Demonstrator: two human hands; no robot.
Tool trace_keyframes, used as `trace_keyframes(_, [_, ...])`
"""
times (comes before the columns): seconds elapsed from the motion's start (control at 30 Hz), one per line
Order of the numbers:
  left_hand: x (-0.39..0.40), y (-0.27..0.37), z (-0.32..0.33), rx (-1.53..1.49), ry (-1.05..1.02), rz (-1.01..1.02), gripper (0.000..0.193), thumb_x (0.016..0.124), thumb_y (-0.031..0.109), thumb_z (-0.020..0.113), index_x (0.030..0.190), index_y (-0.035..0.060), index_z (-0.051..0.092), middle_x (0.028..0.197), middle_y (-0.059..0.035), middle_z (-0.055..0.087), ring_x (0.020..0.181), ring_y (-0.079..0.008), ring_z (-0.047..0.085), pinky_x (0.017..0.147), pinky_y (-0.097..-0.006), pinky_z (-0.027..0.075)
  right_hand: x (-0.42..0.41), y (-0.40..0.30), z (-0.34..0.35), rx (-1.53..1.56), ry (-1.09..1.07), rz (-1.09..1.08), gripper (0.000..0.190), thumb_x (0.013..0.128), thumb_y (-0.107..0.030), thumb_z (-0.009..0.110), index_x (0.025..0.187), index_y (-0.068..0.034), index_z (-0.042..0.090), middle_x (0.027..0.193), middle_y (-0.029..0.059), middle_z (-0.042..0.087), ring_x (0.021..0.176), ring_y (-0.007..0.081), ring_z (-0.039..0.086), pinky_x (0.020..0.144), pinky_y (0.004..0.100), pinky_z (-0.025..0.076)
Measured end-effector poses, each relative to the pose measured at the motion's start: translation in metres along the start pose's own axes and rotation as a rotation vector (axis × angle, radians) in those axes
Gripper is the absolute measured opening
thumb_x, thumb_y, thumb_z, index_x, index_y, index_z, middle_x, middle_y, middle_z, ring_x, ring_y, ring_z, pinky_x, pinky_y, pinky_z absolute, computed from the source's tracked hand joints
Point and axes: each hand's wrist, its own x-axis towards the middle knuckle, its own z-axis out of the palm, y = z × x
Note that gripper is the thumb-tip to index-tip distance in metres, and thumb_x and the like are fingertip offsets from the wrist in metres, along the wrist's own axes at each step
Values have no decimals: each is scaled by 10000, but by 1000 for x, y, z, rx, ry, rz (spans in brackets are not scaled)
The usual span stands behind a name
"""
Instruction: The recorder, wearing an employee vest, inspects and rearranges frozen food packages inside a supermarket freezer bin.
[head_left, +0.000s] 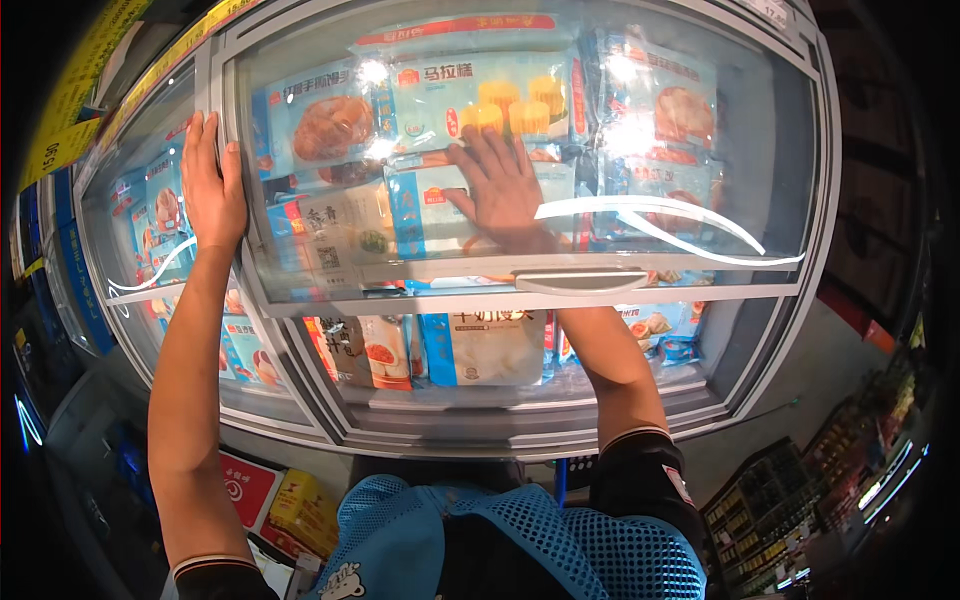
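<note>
A chest freezer (739, 409) with a sliding glass lid (420, 306) lies before me, holding several bags of frozen buns and cakes. My left hand (212, 184) rests flat on the grey frame bar (234, 247) at the lid's left side, thumb apart from the fingers. Beneath the lid's front bar and handle (581, 281) passes my right forearm. Seen through the glass, my right hand (504, 187) is spread over a pale bag with a blue side strip (409, 217). Its fingertips are near a bag picturing yellow cakes (442, 82); whether they touch it I cannot tell.
Left of the bar, another glass-topped section (139, 199) holds more bags. Yellow price tags (56, 150) line the back left. Near my waist at lower left are a red box (247, 487) and a yellow package (304, 506). Stocked shelves (765, 510) stand at lower right.
</note>
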Motion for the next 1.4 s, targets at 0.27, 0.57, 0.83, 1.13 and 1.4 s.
trace_keyframes(0.27, [0, 0, 0, 22, 34, 8, 512, 1075, 326, 522, 1529, 90, 516, 1646, -152, 412, 1525, -352, 366, 1246, -458, 285, 8, -3, -3, -4, 27, -12, 567, 941, -476, 683, 1378, -123, 616, 1459, 129, 554, 1408, 360, 460, 1219, 557, 307])
trace_keyframes(0.57, [-4, -7, 2, -20, 87, 83, 526, 1072, 345, 525, 1527, 81, 519, 1636, -152, 432, 1517, -376, 375, 1243, -471, 282, 17, 3, -1, -64, 34, -65, 581, 922, -486, 697, 1323, -73, 618, 1345, 106, 590, 1310, 310, 521, 1226, 553, 296])
trace_keyframes(0.83, [-4, -13, 10, 5, 110, 57, 538, 1075, 415, 506, 1526, 124, 532, 1639, -122, 440, 1532, -347, 368, 1244, -473, 284, 0, -9, -11, -9, 78, 10, 605, 937, -431, 710, 1385, -42, 594, 1424, 158, 588, 1388, 334, 485, 1230, 552, 301])
trace_keyframes(1.13, [-3, -13, 10, -18, 118, 66, 547, 1072, 430, 507, 1526, 126, 534, 1649, -117, 427, 1534, -340, 365, 1247, -476, 279, -27, -22, -11, -44, 115, 79, 617, 941, -386, 727, 1451, -90, 546, 1471, 147, 553, 1434, 342, 467, 1233, 575, 319])
trace_keyframes(1.4, [-4, -13, 13, 47, 119, 67, 545, 1086, 423, 478, 1533, 114, 521, 1649, -136, 416, 1530, -364, 358, 1253, -487, 267, -110, -70, -46, 69, 37, 342, 593, 937, -266, 732, 1463, -65, 545, 1545, 198, 494, 1418, 414, 469, 1218, 556, 337])
